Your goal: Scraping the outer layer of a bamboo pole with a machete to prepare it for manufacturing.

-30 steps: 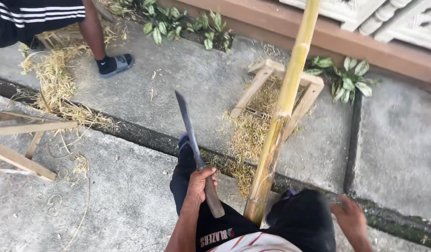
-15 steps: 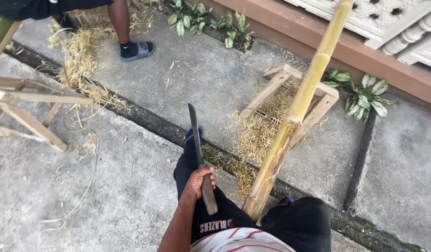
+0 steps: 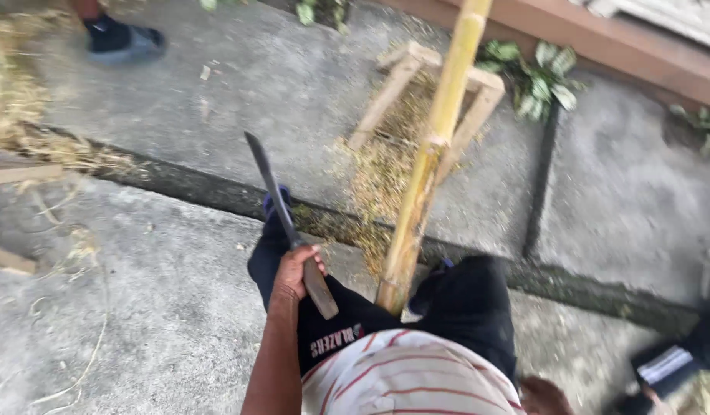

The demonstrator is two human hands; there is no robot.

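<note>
Since half a second ago, the view has swung left and down a little: the machete (image 3: 282, 211) now leans with its tip further to the left, and the other person's sandalled foot (image 3: 123, 42) has slid to the upper left corner.

Clamped on the machete's wooden handle is the left hand (image 3: 296, 270), fingers wrapped tight round it just below the blade. That dark blade rises up and to the left over the person's dark-trousered knee, its tip above the mossy seam (image 3: 178, 188) between two concrete slabs. Just right of it stands the bamboo pole (image 3: 430, 154), yellow-green and tilted, its foot held between the knees and its upper end running out of the top of the view. It passes in front of a low wooden frame (image 3: 405, 73) lying on the concrete, with dry bamboo shavings (image 3: 385, 173) heaped under and around it.

Only a small part of the right hand (image 3: 543, 396) shows at the bottom edge, beside the striped shirt (image 3: 405, 376); I cannot tell how its grip stands.

White lettering runs along the hem of the dark shorts. Leafy plants (image 3: 535, 69) grow against a reddish-brown kerb at the top right, and straw (image 3: 32, 115) lies along the left.
</note>
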